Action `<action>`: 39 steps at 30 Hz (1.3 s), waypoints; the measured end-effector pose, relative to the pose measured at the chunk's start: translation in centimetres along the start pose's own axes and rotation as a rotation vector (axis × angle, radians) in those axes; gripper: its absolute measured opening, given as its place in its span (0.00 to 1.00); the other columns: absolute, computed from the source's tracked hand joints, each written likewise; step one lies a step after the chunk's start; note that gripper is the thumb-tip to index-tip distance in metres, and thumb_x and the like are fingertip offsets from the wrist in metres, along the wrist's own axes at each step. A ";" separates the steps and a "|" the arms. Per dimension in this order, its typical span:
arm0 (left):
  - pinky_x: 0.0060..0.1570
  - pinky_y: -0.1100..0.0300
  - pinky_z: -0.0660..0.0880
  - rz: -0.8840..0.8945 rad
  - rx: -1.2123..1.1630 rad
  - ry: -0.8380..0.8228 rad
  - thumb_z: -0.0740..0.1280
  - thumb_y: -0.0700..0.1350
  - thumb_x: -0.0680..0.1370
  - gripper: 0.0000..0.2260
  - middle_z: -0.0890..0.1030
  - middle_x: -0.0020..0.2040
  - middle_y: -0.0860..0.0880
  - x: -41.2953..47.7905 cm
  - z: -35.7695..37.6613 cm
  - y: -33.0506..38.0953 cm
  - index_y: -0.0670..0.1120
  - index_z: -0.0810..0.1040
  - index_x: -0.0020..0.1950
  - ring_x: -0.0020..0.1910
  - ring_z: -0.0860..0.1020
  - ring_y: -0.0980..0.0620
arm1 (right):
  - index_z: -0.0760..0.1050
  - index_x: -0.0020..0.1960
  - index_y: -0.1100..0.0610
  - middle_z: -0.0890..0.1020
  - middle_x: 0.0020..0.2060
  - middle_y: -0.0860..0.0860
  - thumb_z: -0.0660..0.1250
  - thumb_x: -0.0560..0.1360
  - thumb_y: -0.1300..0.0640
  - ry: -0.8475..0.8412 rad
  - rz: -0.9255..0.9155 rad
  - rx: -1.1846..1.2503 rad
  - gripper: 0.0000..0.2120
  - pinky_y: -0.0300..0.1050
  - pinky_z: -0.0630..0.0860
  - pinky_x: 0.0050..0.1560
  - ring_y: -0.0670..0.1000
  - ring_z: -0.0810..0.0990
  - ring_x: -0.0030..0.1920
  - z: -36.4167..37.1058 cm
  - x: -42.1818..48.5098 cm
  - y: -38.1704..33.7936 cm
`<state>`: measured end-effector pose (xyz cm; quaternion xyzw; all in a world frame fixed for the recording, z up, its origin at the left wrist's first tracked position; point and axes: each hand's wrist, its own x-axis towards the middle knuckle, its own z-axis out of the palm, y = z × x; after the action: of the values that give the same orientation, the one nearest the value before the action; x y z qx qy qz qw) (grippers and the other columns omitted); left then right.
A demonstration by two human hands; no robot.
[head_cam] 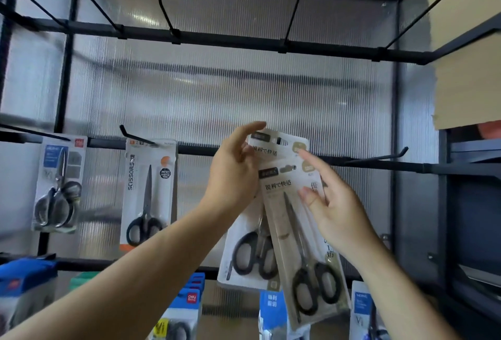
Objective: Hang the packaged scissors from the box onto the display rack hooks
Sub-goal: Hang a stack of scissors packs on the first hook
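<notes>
Two packaged scissors are held up at the middle rail (423, 168) of the display rack, overlapping. The rear scissors package (245, 255) is upright, its top level with the rail. The front scissors package (291, 231) tilts across it, lower end to the right. The left hand (234, 168) grips the rear package at its upper left edge. The right hand (334, 205) is spread, fingers nearly straight, with thumb and a fingertip resting on the card faces. A bare hook (379, 158) projects just right. Two hung packs (150, 193) are further left.
</notes>
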<state>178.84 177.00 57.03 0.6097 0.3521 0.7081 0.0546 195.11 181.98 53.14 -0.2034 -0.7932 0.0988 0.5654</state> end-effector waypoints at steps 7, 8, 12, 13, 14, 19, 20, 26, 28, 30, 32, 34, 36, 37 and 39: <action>0.33 0.54 0.77 0.003 0.159 -0.023 0.60 0.43 0.81 0.19 0.75 0.50 0.41 1.0 1.0 -0.9 0.55 0.70 0.72 0.35 0.78 0.50 | 0.62 0.75 0.45 0.65 0.63 0.28 0.62 0.80 0.64 -0.021 -0.040 -0.056 0.28 0.16 0.55 0.59 0.20 0.58 0.63 -0.5 0.9 -0.2; 0.33 0.54 0.76 0.002 0.172 -0.028 0.60 0.43 0.81 0.19 0.75 0.50 0.39 1.0 1.1 -1.0 0.55 0.69 0.72 0.35 0.77 0.51 | 0.62 0.75 0.45 0.65 0.62 0.29 0.62 0.80 0.64 -0.032 -0.039 -0.070 0.28 0.16 0.55 0.58 0.19 0.58 0.61 -0.6 1.0 -0.1; 0.27 0.61 0.76 -0.064 0.109 0.010 0.61 0.43 0.82 0.15 0.77 0.41 0.51 1.2 0.8 -1.1 0.53 0.75 0.67 0.29 0.78 0.58 | 0.62 0.76 0.46 0.69 0.61 0.33 0.62 0.80 0.63 -0.065 -0.014 -0.087 0.27 0.15 0.57 0.54 0.21 0.65 0.58 -0.8 1.0 -0.1; 0.26 0.64 0.75 -0.072 0.107 0.030 0.62 0.43 0.81 0.13 0.76 0.39 0.53 1.4 0.7 -1.1 0.53 0.77 0.64 0.28 0.77 0.60 | 0.62 0.76 0.46 0.71 0.62 0.37 0.62 0.80 0.63 -0.073 -0.009 -0.089 0.27 0.16 0.59 0.53 0.28 0.68 0.61 -0.8 0.9 0.0; 0.26 0.67 0.74 -0.075 0.118 0.045 0.64 0.45 0.81 0.10 0.76 0.37 0.53 1.6 0.7 -1.0 0.52 0.79 0.61 0.28 0.77 0.61 | 0.61 0.76 0.46 0.72 0.62 0.43 0.62 0.80 0.62 -0.081 -0.008 -0.095 0.27 0.16 0.61 0.53 0.36 0.68 0.63 -0.8 0.9 0.0; 0.37 0.58 0.81 -0.060 0.124 0.040 0.69 0.45 0.77 0.03 0.77 0.38 0.53 2.5 0.7 0.1 0.49 0.78 0.50 0.37 0.81 0.55 | 0.61 0.76 0.45 0.71 0.59 0.46 0.62 0.80 0.63 -0.072 -0.030 -0.103 0.28 0.17 0.61 0.51 0.42 0.65 0.63 -0.7 0.9 -0.2; 0.41 0.54 0.82 -0.048 0.113 0.028 0.70 0.45 0.77 0.03 0.78 0.39 0.53 2.5 0.7 0.3 0.50 0.78 0.48 0.40 0.82 0.52 | 0.61 0.76 0.46 0.71 0.59 0.46 0.62 0.80 0.63 -0.064 -0.039 -0.107 0.28 0.17 0.61 0.51 0.41 0.68 0.60 -0.7 0.9 -0.3; 0.34 0.61 0.79 0.012 0.065 0.021 0.68 0.42 0.78 0.03 0.81 0.36 0.52 2.6 0.8 0.8 0.48 0.81 0.47 0.35 0.81 0.57 | 0.61 0.75 0.44 0.70 0.64 0.43 0.61 0.80 0.62 -0.041 -0.092 -0.077 0.27 0.18 0.57 0.59 0.23 0.62 0.62 -0.9 1.1 -0.6; 0.35 0.59 0.80 0.012 0.078 0.042 0.68 0.41 0.78 0.03 0.82 0.38 0.50 3.1 1.0 1.0 0.48 0.81 0.46 0.37 0.83 0.55 | 0.61 0.75 0.44 0.71 0.62 0.44 0.61 0.80 0.61 -0.039 -0.083 -0.091 0.26 0.17 0.58 0.56 0.23 0.65 0.58 -1.0 1.4 -0.6; 0.35 0.60 0.80 -0.022 0.099 0.029 0.68 0.41 0.78 0.04 0.81 0.39 0.51 3.5 1.1 1.1 0.48 0.80 0.45 0.38 0.82 0.53 | 0.61 0.76 0.44 0.71 0.61 0.44 0.61 0.81 0.60 -0.044 -0.059 -0.096 0.26 0.16 0.57 0.55 0.22 0.64 0.57 -1.1 1.6 -0.5; 0.31 0.64 0.78 -0.036 0.134 0.013 0.68 0.41 0.78 0.03 0.80 0.37 0.52 3.8 1.1 1.1 0.48 0.80 0.45 0.34 0.80 0.56 | 0.61 0.76 0.44 0.70 0.62 0.41 0.60 0.81 0.59 -0.050 -0.043 -0.087 0.26 0.15 0.56 0.54 0.21 0.62 0.58 -1.1 1.8 -0.3; 0.31 0.63 0.77 -0.045 0.153 0.008 0.68 0.41 0.78 0.03 0.79 0.37 0.52 4.0 1.1 0.9 0.46 0.81 0.46 0.32 0.78 0.56 | 0.60 0.76 0.45 0.68 0.64 0.39 0.60 0.81 0.59 -0.055 -0.039 -0.086 0.26 0.15 0.55 0.56 0.21 0.60 0.59 -1.0 1.8 -0.2; 0.36 0.56 0.80 -0.076 0.154 -0.002 0.68 0.41 0.78 0.03 0.80 0.38 0.50 4.0 1.1 0.3 0.45 0.81 0.46 0.35 0.79 0.53 | 0.60 0.76 0.45 0.68 0.64 0.40 0.61 0.81 0.59 -0.065 -0.033 -0.096 0.26 0.15 0.55 0.56 0.21 0.60 0.59 -0.7 1.9 0.0; 0.38 0.53 0.80 -0.096 0.160 -0.011 0.68 0.42 0.78 0.03 0.80 0.38 0.49 4.1 1.0 0.0 0.45 0.81 0.46 0.35 0.79 0.51 | 0.60 0.76 0.46 0.69 0.64 0.41 0.61 0.81 0.59 -0.071 -0.023 -0.103 0.26 0.15 0.55 0.55 0.22 0.62 0.58 -0.5 2.0 0.2; 0.39 0.53 0.80 -0.111 0.179 -0.024 0.67 0.42 0.78 0.03 0.80 0.39 0.49 4.1 1.0 -0.6 0.47 0.81 0.46 0.36 0.80 0.50 | 0.61 0.77 0.47 0.70 0.62 0.44 0.60 0.81 0.60 -0.064 0.002 -0.123 0.26 0.15 0.56 0.53 0.30 0.67 0.57 0.1 2.3 0.7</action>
<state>178.44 179.98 60.07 0.6001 0.4463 0.6624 0.0434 194.50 183.58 54.80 -0.2352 -0.8152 0.0567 0.5262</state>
